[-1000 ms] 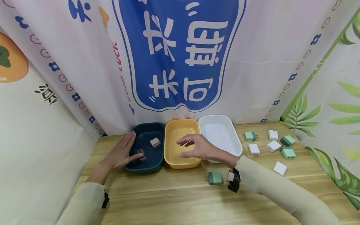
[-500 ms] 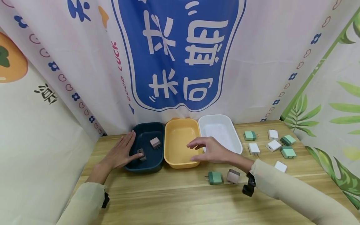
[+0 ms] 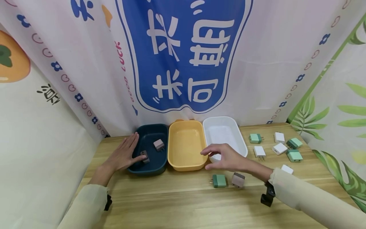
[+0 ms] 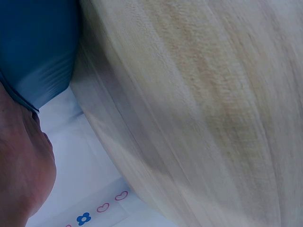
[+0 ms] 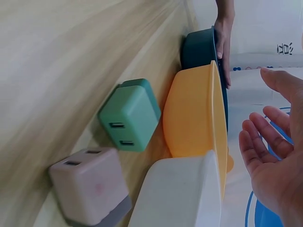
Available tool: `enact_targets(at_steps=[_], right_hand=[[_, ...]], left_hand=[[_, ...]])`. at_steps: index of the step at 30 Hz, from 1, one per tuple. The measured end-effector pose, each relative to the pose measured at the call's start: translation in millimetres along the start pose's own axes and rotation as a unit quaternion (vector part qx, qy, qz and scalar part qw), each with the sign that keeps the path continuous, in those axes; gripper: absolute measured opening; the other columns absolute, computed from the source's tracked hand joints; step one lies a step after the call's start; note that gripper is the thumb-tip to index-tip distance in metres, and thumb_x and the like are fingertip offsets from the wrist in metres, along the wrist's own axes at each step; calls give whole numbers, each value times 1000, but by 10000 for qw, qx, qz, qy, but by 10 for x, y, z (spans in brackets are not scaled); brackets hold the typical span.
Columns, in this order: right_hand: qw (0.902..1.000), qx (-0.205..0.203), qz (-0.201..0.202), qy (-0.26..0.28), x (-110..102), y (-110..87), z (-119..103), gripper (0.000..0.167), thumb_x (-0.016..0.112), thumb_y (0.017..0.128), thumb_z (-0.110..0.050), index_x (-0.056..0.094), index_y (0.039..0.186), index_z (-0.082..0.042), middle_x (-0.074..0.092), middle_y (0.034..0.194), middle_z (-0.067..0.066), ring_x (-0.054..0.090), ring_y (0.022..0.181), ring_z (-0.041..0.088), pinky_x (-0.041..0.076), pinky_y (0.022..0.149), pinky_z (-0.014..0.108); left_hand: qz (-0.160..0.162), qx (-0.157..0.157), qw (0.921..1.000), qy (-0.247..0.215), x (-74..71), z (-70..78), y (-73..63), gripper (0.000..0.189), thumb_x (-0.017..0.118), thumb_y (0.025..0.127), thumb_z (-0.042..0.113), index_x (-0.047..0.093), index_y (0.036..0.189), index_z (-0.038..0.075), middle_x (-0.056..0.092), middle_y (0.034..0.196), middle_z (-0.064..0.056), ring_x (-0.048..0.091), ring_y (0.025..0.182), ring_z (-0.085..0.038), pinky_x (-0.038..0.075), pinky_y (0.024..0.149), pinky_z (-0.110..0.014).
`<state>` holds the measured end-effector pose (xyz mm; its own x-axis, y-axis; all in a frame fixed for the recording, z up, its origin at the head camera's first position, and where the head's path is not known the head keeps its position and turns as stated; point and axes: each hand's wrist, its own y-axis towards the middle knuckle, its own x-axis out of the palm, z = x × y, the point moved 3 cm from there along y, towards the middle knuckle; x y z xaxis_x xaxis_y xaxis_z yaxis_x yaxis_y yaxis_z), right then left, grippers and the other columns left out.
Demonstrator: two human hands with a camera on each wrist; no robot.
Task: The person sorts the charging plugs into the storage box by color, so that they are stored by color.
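Note:
My left hand (image 3: 122, 155) rests on the left rim of the dark blue bin (image 3: 151, 169), fingers extended, its thumb over a brown charger (image 3: 145, 156) inside. Whether the thumb touches that charger I cannot tell. A pinkish charger (image 3: 158, 145) also lies in this bin. My right hand (image 3: 227, 157) hovers over the near left part of the white bin (image 3: 241, 141), fingers apart and loosely bent, holding nothing. Below it on the table lie a green USB charger (image 3: 219, 181) and a pinkish-brown charger (image 3: 238, 180), both apart from the hand. Only part of the left hand (image 4: 21, 165) shows in the left wrist view.
Between the blue and white bins stands a yellow bin (image 3: 187, 146). Farther right on the wooden table (image 3: 183, 206) lie several white chargers (image 3: 279, 148) and green chargers (image 3: 294, 155). A printed curtain (image 3: 257, 63) hangs right behind the bins.
My right hand has moved right, from over the yellow bin to the white one, and the pinkish-brown charger is now uncovered by the wrist. The left hand has stayed in place.

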<state>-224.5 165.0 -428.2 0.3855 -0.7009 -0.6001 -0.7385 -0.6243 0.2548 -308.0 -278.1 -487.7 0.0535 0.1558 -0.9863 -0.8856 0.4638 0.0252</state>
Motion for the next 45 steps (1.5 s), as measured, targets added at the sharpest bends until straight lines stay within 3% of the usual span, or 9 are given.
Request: enact_targets(at_steps=[3, 10, 18, 29, 37, 45], right_hand=[[10000, 13, -26, 22, -14, -66, 11, 48, 91, 85, -17, 73, 125, 3, 75, 124, 17, 72, 110, 35, 60, 98, 41], [9999, -60, -10, -133, -44, -240, 84, 41, 90, 85, -12, 75, 123, -4, 76, 122, 10, 71, 109, 15, 62, 94, 38], [9995, 45, 56, -293, -84, -491, 136, 44, 92, 84, -15, 75, 124, -10, 76, 123, 10, 73, 108, 29, 62, 93, 35], [9983, 183, 92, -552, -142, -780, 185, 44, 91, 84, -15, 76, 126, -14, 76, 122, 6, 71, 109, 18, 61, 91, 32], [9958, 99, 245, -877, -198, -954, 211, 40, 91, 85, -17, 77, 123, -11, 78, 120, 8, 73, 102, 19, 62, 87, 31], [9927, 264, 208, -1155, -250, -1087, 254, 42, 92, 85, -25, 77, 120, -7, 78, 118, 5, 74, 96, 18, 63, 81, 32]], left_hand=[[-22, -28, 10000, -17, -6, -6, -2, 111, 57, 99, 68, 6, 169, -1, 5, 177, -22, 10, 163, -43, 10, 130, -63], [-194, -150, 9997, -11, 1, -21, -17, 110, 55, 100, 69, 4, 169, 0, 2, 177, -21, 4, 164, -40, 6, 131, -62], [-170, -81, 9998, 62, -8, -23, 2, 110, 55, 100, 69, 4, 169, 0, 2, 178, -19, 6, 163, -41, 7, 131, -61], [-243, -47, 9997, 91, -4, -28, 17, 110, 54, 100, 69, 3, 169, 1, 1, 178, -19, 7, 163, -42, 7, 131, -60], [-266, -74, 9996, 89, 0, -38, 12, 110, 55, 100, 69, 3, 169, 1, 1, 178, -18, 6, 163, -41, 6, 132, -59], [-236, -75, 9997, 48, 10, -51, -1, 110, 55, 100, 68, 2, 169, 2, 0, 178, -17, 5, 164, -39, 6, 132, -59]])
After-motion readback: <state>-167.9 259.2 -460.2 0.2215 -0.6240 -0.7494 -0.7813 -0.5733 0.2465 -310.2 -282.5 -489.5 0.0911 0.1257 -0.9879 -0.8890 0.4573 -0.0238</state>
